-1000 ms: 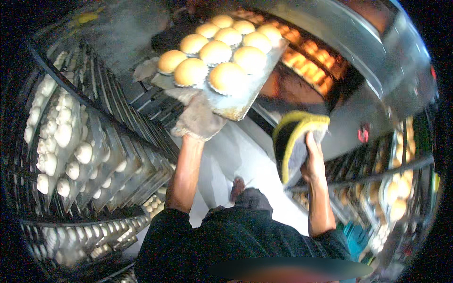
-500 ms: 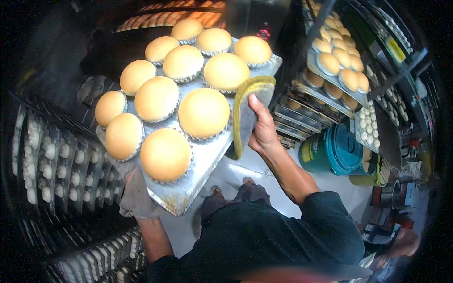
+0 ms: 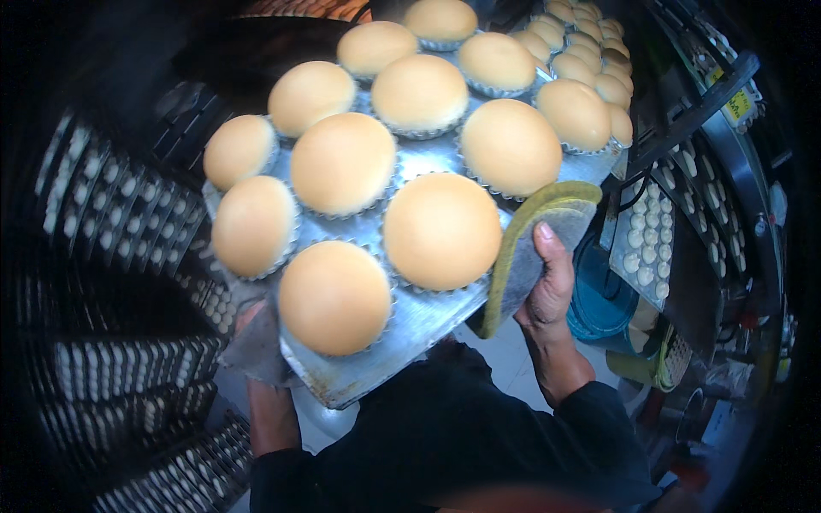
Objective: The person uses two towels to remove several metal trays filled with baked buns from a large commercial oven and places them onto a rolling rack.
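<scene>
Between my hands I carry a metal baking tray point(image 3: 369, 379), tilted, with several round golden buns point(image 3: 342, 162) in fluted metal tins on it. My right hand point(image 3: 550, 291) is closed on the tray's right edge through a grey oven pad with a yellow rim point(image 3: 534, 244), the thumb lying on top. At the near left corner my left hand point(image 3: 249, 315) grips the tray through a grey cloth point(image 3: 259, 349). Cloth and tray hide most of its fingers.
Beyond the tray's far right corner stands a rack with more baked buns point(image 3: 590, 60). Racks of pale dough pieces point(image 3: 128, 197) line the left. A blue lidded bucket point(image 3: 599, 295) is on the floor at right, near a tray of dough balls point(image 3: 646, 239). Rolls glow at the far top.
The tray has moved right and nearer the bun rack, with both hands still holding it. My view has turned along with it, and the buns appear larger.
</scene>
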The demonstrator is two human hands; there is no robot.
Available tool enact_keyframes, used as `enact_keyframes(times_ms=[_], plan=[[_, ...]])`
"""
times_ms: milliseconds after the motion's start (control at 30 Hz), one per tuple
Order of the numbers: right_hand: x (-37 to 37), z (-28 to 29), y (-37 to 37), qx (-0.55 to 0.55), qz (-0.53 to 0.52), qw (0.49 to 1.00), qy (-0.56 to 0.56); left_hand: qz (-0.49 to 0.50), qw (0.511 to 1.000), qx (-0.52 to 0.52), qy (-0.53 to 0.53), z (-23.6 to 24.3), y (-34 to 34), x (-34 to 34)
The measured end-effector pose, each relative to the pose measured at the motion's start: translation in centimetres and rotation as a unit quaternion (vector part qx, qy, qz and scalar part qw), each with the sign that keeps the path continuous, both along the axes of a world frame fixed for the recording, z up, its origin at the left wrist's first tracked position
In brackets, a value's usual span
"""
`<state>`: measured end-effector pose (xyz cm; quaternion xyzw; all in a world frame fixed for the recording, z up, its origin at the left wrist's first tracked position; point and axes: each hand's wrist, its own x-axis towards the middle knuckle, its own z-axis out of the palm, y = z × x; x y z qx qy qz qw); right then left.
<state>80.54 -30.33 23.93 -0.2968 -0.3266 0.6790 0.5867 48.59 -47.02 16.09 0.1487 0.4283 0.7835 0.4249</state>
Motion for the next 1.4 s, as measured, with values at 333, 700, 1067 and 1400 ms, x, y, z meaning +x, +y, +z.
enact_keyframes(times_ms=[333, 700, 1067, 1400], plan=[[12.4, 0.6, 3.9, 0.025, 0.057, 0.997, 0.049, -0.095, 0.995, 0.027, -0.020, 0.5, 1.9, 13.3], [17.9, -0.2, 12.6, 0.013, 0.081, 0.995, 0.054, -0.146, 0.986, 0.069, -0.035, -0.7, 8.4, 21.2], [24.2, -2.1, 9.1, -0.072, -0.067, 0.995, 0.026, 0.058, 0.445, -0.029, 0.893, 3.6, 14.4, 25.1], [35.3, -10.8, -8.9, -0.129, -0.164, 0.978, 0.017, 0.023, 0.397, 0.130, 0.908, 11.7, 25.6, 35.7]])
